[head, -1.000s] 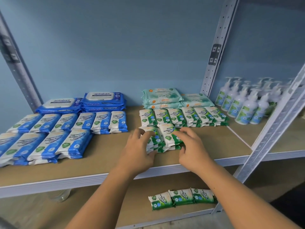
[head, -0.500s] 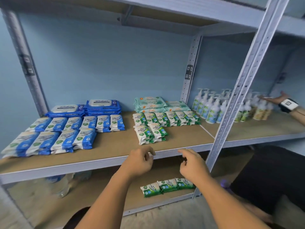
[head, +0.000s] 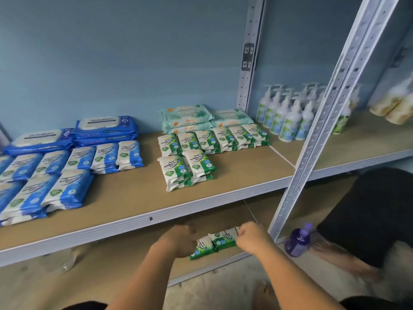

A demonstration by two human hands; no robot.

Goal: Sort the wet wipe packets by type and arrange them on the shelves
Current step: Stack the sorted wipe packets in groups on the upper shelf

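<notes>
Three small green pine wipe packets [head: 215, 240] lie in a row on the lower shelf [head: 125, 258]. My left hand [head: 176, 242] curls over the row's left end, and my right hand [head: 252, 238] pinches the right end. On the middle shelf [head: 134, 198] sit a row of green packets [head: 212, 139] with two green stacks [head: 185, 168] in front. Large mint packs [head: 187, 115] lie behind them. Small blue packets [head: 67, 191] and large blue Antabax packs [head: 105, 128] fill the left side.
A perforated metal upright [head: 312, 142] stands just right of my hands. White pump bottles [head: 288, 117] and yellowish packs [head: 393, 106] fill the right bay. A purple bottle [head: 297, 242] and another person's leg in black shorts [head: 368, 209] are at lower right. A clear bottle [head: 64, 262] lies lower left.
Both my hands left the green stacks on the middle shelf, dropped below its edge and now close on the green packets on the lower shelf. The view shifted.
</notes>
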